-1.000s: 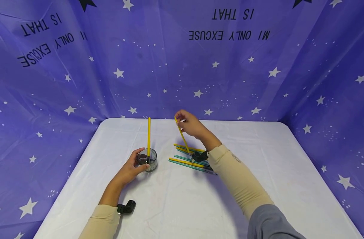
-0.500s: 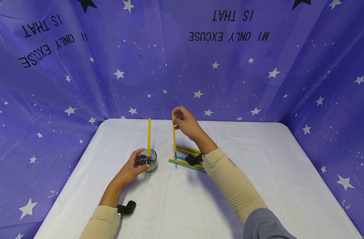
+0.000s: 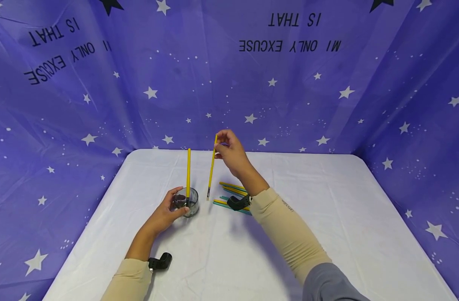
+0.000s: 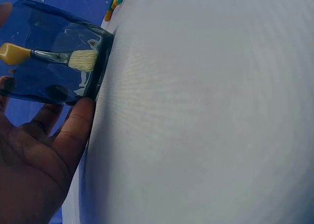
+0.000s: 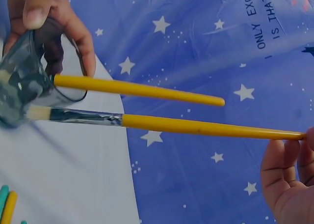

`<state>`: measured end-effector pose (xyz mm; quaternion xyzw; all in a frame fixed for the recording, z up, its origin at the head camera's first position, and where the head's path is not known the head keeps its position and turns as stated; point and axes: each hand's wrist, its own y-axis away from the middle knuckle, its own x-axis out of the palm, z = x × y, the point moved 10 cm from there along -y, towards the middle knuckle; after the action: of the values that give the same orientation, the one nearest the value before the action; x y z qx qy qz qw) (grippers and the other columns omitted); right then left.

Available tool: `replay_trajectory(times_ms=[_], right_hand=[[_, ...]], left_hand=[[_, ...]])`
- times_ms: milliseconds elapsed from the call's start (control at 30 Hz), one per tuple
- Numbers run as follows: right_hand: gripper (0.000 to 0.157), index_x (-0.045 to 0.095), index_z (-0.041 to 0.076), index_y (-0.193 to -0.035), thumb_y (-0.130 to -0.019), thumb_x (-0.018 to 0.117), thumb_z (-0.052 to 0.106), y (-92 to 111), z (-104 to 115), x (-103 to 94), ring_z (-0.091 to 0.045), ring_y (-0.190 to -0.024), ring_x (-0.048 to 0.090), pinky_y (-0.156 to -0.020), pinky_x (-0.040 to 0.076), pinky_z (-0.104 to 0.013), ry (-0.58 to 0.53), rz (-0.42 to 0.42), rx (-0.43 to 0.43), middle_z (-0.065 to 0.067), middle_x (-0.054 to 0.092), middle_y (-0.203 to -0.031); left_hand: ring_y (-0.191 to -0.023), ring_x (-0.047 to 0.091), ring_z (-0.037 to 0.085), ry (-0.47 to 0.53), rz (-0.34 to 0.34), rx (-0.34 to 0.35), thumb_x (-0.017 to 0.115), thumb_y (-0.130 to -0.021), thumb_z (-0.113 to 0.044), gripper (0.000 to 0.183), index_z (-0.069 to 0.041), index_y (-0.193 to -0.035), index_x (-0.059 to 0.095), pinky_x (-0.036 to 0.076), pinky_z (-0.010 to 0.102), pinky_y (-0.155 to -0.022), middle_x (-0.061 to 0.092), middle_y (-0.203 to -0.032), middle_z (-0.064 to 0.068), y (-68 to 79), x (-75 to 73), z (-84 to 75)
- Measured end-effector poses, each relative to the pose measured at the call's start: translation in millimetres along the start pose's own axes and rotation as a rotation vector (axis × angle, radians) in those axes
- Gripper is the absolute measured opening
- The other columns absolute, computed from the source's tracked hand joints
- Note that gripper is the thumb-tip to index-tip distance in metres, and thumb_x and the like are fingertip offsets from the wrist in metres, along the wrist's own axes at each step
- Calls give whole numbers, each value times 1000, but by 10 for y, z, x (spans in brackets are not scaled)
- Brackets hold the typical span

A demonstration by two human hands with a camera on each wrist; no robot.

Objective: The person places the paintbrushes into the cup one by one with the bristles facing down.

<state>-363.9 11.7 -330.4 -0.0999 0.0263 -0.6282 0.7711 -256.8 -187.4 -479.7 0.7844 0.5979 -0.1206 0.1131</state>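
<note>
My left hand [image 3: 165, 214] grips a clear glass [image 3: 193, 205] standing on the white table, thumb and fingers round its sides. One yellow-handled paintbrush [image 3: 188, 171] stands in the glass, its pale bristles [image 4: 83, 60] down near the base in the left wrist view. Up and to the right, my right hand [image 3: 231, 152] pinches a second yellow paintbrush [image 3: 212, 169] near the top end of its handle. That brush hangs bristles down, slightly tilted, just right of the glass. In the right wrist view its flat bristle tip [image 5: 39, 113] overlaps the glass.
Several yellow and teal brushes [image 3: 229, 187] lie in a loose pile to the right of the glass, partly hidden by the right wrist's black camera [image 3: 237, 203]. The white table [image 3: 221, 259] ends at a purple star-patterned curtain [image 3: 229, 83] behind and at both sides.
My right hand has moved left and slightly up, carrying its paintbrush from over the pile to beside the glass and swinging it near upright. The left hand and glass have stayed in place.
</note>
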Motion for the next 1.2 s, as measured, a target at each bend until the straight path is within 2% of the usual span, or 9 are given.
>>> replay_trajectory(times_ms=[300,433,567,733,933,1200], right_hand=[[23,47,3,-117,-97,49,-9,23,-5,89,-17,-79,55,-68,52,-30,-98,-38,12,-5,46,-97],[23,48,6,-116,-97,50,-8,39,-15,124,-18,-81,56,-70,52,-32,-115,-53,0,-8,46,-99],[24,47,2,-119,-97,51,-7,53,-42,193,-20,-84,58,-75,52,-36,-117,-43,-30,-10,47,-101],[23,47,2,-119,-98,51,-6,80,-198,296,-22,-85,58,-74,52,-34,-85,-22,-16,-8,47,-100],[23,49,2,-116,-96,51,-8,104,-416,413,-15,-79,56,-69,52,-30,-52,-1,21,-8,48,-98],[23,48,2,-117,-96,51,-6,140,-610,538,-14,-80,56,-70,54,-33,-13,45,56,-6,49,-96]], left_hand=[[-126,47,41,-4,-1,-17,71,-92,-16,77,-13,-154,24,28,59,-105,45,-138,25,0,-1,8],[-126,47,41,-5,2,-12,70,-92,-16,77,-12,-153,24,27,59,-105,46,-138,25,-5,6,6],[-126,47,41,-6,-4,-13,70,-92,-16,77,-12,-153,24,26,59,-106,46,-138,25,-10,-3,14],[-126,47,42,-6,-7,-10,70,-92,-16,76,-13,-153,24,26,60,-106,45,-137,25,-16,-13,14],[-126,47,42,12,-8,-28,70,-92,-14,77,-13,-154,23,25,60,-106,45,-138,26,-14,-10,16],[-126,47,41,18,-6,-24,70,-92,-14,77,-12,-154,24,27,58,-106,46,-137,25,-16,-18,11]])
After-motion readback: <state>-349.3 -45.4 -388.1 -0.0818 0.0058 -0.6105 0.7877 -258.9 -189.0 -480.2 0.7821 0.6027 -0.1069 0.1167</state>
